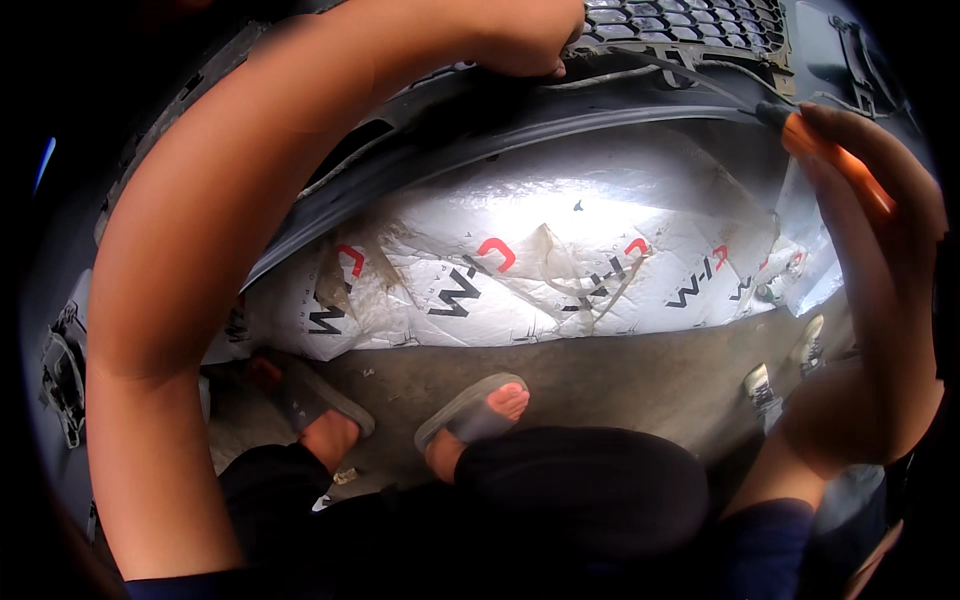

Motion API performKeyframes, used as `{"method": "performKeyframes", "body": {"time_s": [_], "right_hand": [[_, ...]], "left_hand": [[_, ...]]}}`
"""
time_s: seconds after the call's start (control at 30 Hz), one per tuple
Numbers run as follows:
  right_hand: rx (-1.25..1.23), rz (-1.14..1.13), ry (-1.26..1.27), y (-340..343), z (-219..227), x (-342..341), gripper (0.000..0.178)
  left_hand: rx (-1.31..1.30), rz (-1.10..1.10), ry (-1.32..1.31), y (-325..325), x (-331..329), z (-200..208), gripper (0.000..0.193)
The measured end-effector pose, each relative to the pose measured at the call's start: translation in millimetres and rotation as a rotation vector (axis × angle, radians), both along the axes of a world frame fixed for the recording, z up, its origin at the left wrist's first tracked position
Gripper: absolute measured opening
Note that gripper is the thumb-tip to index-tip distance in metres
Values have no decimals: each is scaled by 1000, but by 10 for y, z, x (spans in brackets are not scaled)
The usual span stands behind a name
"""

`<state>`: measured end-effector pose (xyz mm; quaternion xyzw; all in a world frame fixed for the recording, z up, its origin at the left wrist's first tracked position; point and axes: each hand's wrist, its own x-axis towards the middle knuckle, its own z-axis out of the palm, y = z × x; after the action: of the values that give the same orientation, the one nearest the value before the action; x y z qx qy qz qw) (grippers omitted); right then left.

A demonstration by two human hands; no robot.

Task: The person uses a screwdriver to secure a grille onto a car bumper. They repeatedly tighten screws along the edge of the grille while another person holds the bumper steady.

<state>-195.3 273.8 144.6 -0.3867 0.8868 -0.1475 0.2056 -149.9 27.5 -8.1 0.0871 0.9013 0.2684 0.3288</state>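
Observation:
My right hand (890, 205) is wrapped around the orange handle of a screwdriver (801, 138), at the right. Its long, thin dark shaft points left toward the lower edge of a dark honeycomb grille (690, 32). That grille is set in a large curved dark car bumper (480, 140). At the top, my left hand (530, 40) is closed, fingers curled at the left end of the grille; what they grip is hidden. A pale cable (615, 77) runs along the bumper just below the grille. Whether the screwdriver's tip touches anything, I cannot tell.
Under the bumper lies a crumpled white printed plastic sheet (450, 290) on the grey floor (620, 375). My sandalled feet (480, 410) stand at its near edge. Another person's shoes (762, 392) are at the right, close to the sheet. Dark fittings (68, 375) show at the far left.

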Motion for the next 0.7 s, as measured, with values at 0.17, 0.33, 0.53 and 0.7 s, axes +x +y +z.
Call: {"method": "performKeyframes", "body": {"time_s": [0.17, 0.33, 0.53, 0.7], "right_hand": [[0, 37, -37, -118, 42, -134, 25], [133, 63, -99, -342, 164, -374, 25], [428, 156, -5, -833, 248, -379, 24], [446, 243, 112, -1092, 154, -343, 19]], "left_hand": [[-6, 25, 17, -13, -5, -54, 28], [-20, -4, 227, 92, 10, -379, 33], [-66, 128, 58, 99, 71, -347, 27], [-103, 122, -1, 148, -21, -394, 22]]}}
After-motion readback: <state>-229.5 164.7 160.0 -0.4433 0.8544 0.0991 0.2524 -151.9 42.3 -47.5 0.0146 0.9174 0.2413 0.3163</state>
